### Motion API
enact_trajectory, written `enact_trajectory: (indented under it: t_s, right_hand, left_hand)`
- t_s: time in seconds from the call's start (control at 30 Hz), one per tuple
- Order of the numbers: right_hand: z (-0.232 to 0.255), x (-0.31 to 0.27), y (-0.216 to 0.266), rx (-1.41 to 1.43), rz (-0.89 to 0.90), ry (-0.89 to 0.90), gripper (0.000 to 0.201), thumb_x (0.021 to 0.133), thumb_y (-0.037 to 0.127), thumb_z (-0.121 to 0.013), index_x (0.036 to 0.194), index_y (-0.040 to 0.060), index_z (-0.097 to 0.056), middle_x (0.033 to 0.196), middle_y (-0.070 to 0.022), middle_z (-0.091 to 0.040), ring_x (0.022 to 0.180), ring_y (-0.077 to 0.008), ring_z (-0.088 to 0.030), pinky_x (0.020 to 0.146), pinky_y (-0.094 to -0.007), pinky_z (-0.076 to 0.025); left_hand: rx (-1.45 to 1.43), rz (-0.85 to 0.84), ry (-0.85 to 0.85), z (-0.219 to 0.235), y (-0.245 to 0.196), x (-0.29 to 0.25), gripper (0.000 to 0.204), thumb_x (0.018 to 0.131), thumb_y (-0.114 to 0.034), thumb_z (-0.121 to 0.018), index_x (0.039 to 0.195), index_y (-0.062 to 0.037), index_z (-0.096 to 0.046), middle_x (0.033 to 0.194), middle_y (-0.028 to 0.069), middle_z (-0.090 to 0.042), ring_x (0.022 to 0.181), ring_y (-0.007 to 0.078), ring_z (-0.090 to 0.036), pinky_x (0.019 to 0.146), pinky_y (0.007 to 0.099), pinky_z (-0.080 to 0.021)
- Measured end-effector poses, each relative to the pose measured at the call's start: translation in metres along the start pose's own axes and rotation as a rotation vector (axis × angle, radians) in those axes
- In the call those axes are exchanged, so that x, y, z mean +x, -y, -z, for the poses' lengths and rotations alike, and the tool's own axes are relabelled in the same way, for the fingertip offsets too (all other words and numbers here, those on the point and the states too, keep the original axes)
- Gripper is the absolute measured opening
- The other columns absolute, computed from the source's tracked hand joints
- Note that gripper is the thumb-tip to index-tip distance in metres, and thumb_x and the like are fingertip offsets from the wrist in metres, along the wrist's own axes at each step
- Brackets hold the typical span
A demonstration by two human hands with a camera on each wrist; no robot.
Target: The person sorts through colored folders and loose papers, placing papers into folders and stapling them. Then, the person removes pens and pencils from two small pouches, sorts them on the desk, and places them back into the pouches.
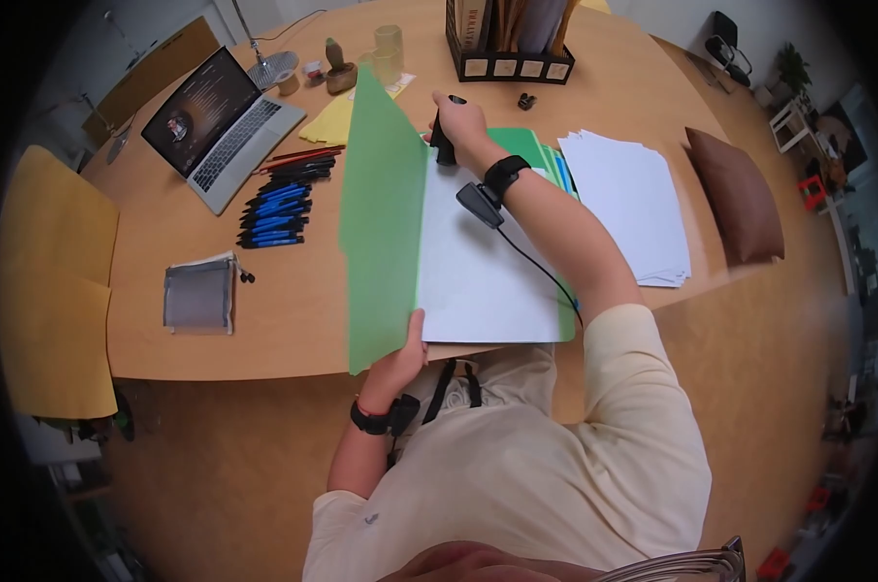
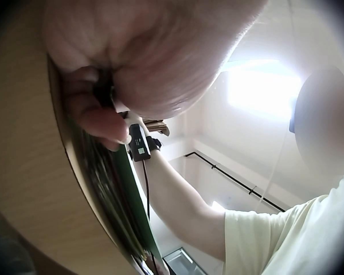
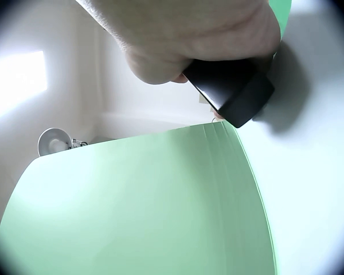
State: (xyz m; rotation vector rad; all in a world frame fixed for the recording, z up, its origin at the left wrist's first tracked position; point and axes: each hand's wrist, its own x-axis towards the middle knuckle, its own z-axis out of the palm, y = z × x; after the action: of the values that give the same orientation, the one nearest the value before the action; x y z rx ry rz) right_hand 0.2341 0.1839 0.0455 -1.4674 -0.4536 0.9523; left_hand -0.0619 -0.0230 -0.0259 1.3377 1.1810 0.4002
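Observation:
A light green folder [image 1: 386,223] lies spread on the table, its left cover standing up. White paper [image 1: 487,281] fills its right side. My right hand [image 1: 463,121] grips a black stapler [image 1: 445,145] near the paper's upper left corner; the right wrist view shows the stapler's blunt end [image 3: 249,100] below the palm. At the folder's lower spine, my left hand [image 1: 400,364] pinches the bottom edge, thumb up along the paper. In the left wrist view curled fingers [image 2: 97,117] lie at the table's edge beside the folder.
A stack of white sheets [image 1: 628,209] and a brown pouch [image 1: 735,199] lie to the right. On the left are blue pens [image 1: 276,213], a laptop [image 1: 221,131] and a grey pouch [image 1: 198,296]. A black file organizer [image 1: 512,66] stands at the back.

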Motion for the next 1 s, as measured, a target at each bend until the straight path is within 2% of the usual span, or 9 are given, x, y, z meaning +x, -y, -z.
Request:
enact_trajectory:
  t_s: [0.23,0.33,0.43,0.53,0.67,0.77,0.87,0.97,1.0]
  right_hand:
    - [-0.002,-0.012,0.009,0.004,0.001,-0.079,0.040,0.100,0.036,-0.070,0.101,-0.0029,-0.060,0.083,-0.0145,-0.065,0.063,-0.0262,-0.070,0.053,-0.0388,-0.059]
    - [0.002,-0.007,0.008,-0.016,-0.023,-0.042,0.038,0.098,0.033,-0.072,0.104,-0.0028,-0.060,0.083,-0.0149,-0.064,0.064,-0.0264,-0.070,0.056,-0.0398,-0.060]
    - [0.012,0.010,-0.004,0.113,-0.046,0.112,0.034,0.097,0.026,-0.071,0.107,-0.0041,-0.059,0.082,-0.0152,-0.063,0.060,-0.0263,-0.068,0.056,-0.0405,-0.062]
    - [0.029,0.026,-0.004,0.094,-0.120,0.143,0.031,0.095,0.020,-0.074,0.110,-0.0016,-0.059,0.083,-0.0149,-0.064,0.066,-0.0273,-0.069,0.063,-0.0418,-0.063]
    - [0.072,0.061,-0.003,0.006,-0.141,0.169,0.020,0.094,0.009,-0.070,0.104,-0.0040,-0.059,0.086,-0.0151,-0.065,0.070,-0.0252,-0.068,0.067,-0.0412,-0.062]
    - [0.112,0.090,0.003,-0.136,-0.008,0.025,0.025,0.090,0.012,-0.069,0.105,-0.0075,-0.064,0.094,-0.0199,-0.069,0.085,-0.0333,-0.072,0.076,-0.0454,-0.060]
    - [0.174,0.151,-0.013,-0.527,0.180,-0.158,0.026,0.092,0.021,-0.072,0.101,-0.0027,-0.069,0.092,-0.0156,-0.071,0.083,-0.0324,-0.072,0.073,-0.0505,-0.059]
    - [0.188,0.125,0.011,-0.752,0.079,-0.364,0.048,0.093,0.029,-0.065,0.124,-0.0070,-0.072,0.133,-0.0307,-0.070,0.121,-0.0465,-0.069,0.098,-0.0458,-0.057]
    - [0.195,0.126,0.013,-0.770,0.077,-0.392,0.047,0.093,0.030,-0.066,0.122,-0.0061,-0.073,0.131,-0.0290,-0.071,0.122,-0.0453,-0.069,0.098,-0.0453,-0.057]
  left_hand:
    - [0.016,-0.039,-0.026,-0.002,0.010,0.005,0.041,0.112,-0.034,-0.056,0.092,0.0010,-0.064,0.060,0.0055,-0.056,0.054,0.0161,-0.058,0.056,0.0360,-0.049]
    - [0.011,-0.014,-0.012,-0.001,0.009,0.005,0.041,0.112,-0.033,-0.056,0.090,0.0008,-0.063,0.061,0.0056,-0.057,0.054,0.0160,-0.058,0.056,0.0357,-0.049]
    - [0.001,-0.009,-0.013,-0.001,0.010,0.006,0.041,0.112,-0.033,-0.057,0.090,0.0005,-0.064,0.062,0.0056,-0.058,0.053,0.0160,-0.058,0.055,0.0352,-0.049]
    - [-0.036,0.016,-0.016,-0.002,0.001,0.002,0.040,0.112,-0.034,-0.057,0.092,0.0000,-0.064,0.062,0.0056,-0.059,0.052,0.0159,-0.058,0.054,0.0346,-0.049]
    - [-0.058,0.048,-0.013,-0.002,-0.004,0.000,0.039,0.113,-0.035,-0.057,0.097,-0.0002,-0.065,0.063,0.0052,-0.059,0.053,0.0156,-0.059,0.053,0.0341,-0.049]
    - [-0.091,0.061,-0.009,-0.001,-0.006,0.000,0.036,0.113,-0.033,-0.056,0.101,0.0006,-0.063,0.064,0.0051,-0.058,0.052,0.0148,-0.059,0.051,0.0331,-0.050]
    - [-0.078,0.037,0.004,-0.001,-0.006,0.001,0.034,0.114,-0.030,-0.053,0.102,0.0008,-0.061,0.064,0.0049,-0.058,0.052,0.0144,-0.058,0.050,0.0326,-0.050]
    - [-0.054,-0.020,0.025,-0.002,0.000,0.005,0.035,0.116,-0.029,-0.048,0.099,0.0006,-0.060,0.063,0.0041,-0.057,0.051,0.0139,-0.057,0.049,0.0319,-0.049]
    - [-0.048,-0.041,0.032,-0.002,0.001,0.006,0.036,0.116,-0.028,-0.046,0.098,0.0005,-0.059,0.062,0.0038,-0.057,0.050,0.0136,-0.056,0.049,0.0316,-0.049]
